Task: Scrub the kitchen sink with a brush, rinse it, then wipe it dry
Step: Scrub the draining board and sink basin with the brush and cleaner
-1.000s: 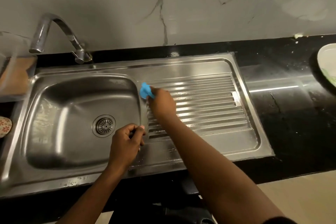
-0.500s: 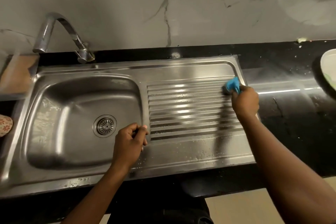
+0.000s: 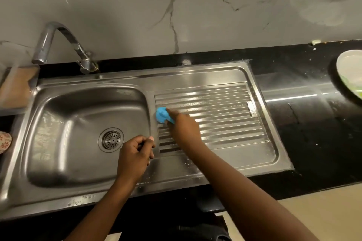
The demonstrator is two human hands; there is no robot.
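The right hand (image 3: 184,129) is gripping a small bright-blue plastic scrubbing brush (image 3: 162,115), fingers curled round it and the forefinger lying along its top, and is pressing it down on the left end of the ribbed steel drainboard (image 3: 225,115), just beside the ridge that divides the drainboard from the basin. The left hand (image 3: 135,154) is resting on that same ridge nearer the front, its fingers curled in toward the thumb like a loose fist. Whether anything is pinched inside it cannot be told, since the gap between fingers and thumb is showing only dark. The two hands are near each other but not touching. The long stainless-steel kitchen sink (image 3: 195,76) is sitting in a glossy black stone countertop (image 3: 313,133); its deep rectangular basin (image 3: 58,143) is lying to the left, with a round slotted metal drain strainer (image 3: 112,140) in its floor and a wet sheen streaking its left wall. Droplets are clinging to the front rim and to the flat of the drainboard. A curved chrome faucet (image 3: 58,31) is arching from the back edge toward the left, its spout hanging over the far-left corner. At the right edge of the view a white round bowl (image 3: 348,68) is standing on the countertop, well apart from the sink, with something pale green inside it – too cropped to tell what. A brown wooden board (image 3: 15,88) is lying just left of the sink.
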